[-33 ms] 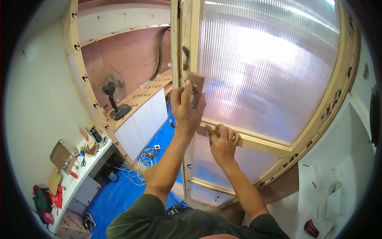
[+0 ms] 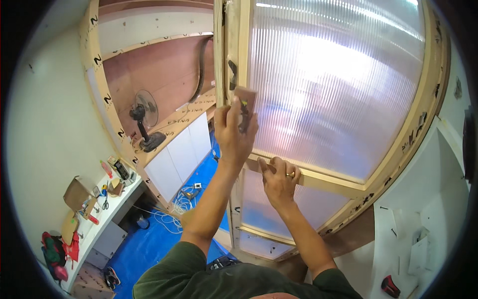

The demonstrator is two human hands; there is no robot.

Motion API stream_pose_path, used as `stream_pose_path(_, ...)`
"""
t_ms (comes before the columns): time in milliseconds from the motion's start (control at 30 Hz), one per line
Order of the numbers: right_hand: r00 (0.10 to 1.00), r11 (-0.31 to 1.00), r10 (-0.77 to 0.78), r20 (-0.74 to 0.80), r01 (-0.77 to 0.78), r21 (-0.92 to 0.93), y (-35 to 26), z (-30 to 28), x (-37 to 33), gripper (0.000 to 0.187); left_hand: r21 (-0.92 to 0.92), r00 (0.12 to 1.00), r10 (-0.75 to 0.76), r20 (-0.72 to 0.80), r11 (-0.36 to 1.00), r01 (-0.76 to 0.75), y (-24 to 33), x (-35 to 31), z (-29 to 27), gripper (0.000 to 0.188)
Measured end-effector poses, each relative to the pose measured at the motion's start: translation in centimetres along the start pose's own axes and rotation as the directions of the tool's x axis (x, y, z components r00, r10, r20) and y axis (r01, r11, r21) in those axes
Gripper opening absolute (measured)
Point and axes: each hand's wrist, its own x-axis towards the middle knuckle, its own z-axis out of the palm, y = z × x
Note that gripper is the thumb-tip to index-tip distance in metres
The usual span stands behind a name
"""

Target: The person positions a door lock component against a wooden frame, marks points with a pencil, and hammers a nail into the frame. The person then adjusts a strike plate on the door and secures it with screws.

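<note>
The left hand [image 2: 234, 133] grips the block [image 2: 248, 92] lengthwise along the stile [image 2: 243, 45], above the right hand [image 2: 280, 185], half-curled at the rail [image 2: 328, 180], hold unclear.

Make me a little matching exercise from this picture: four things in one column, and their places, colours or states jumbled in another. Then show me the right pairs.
Column one:
1. left hand
2. right hand
3. fan
4. floor covering

Column two:
A. standing on a wooden ledge above white panels
B. at the crossbar under the large ribbed panel
C. blue
D. holding a brown block

Right pairs: 1-D, 2-B, 3-A, 4-C
</note>
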Motion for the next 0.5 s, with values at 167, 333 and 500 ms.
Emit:
stream_pose_path(167,0.999,0.999,0.035,0.0,-0.035,0.016,0.0,0.5,-0.3,0.058,0.022,0.993,0.114,-0.032,0.993,-0.113,0.1,7.2,1.1,0.054)
stream_pose_path(333,1.0,1.0,0.029,0.01,-0.029,-0.004,0.0,0.4,-0.4,0.052,0.045,0.989,0.147,-0.032,0.988,-0.145,0.7,12.8,1.7,0.051)
stream_pose_path(500,1.0,1.0,0.018,-0.005,-0.018,0.011,0.1,0.0,-0.3,0.052,0.096,0.968,0.227,-0.103,0.971,-0.218,1.4,18.9,3.2,0.049)
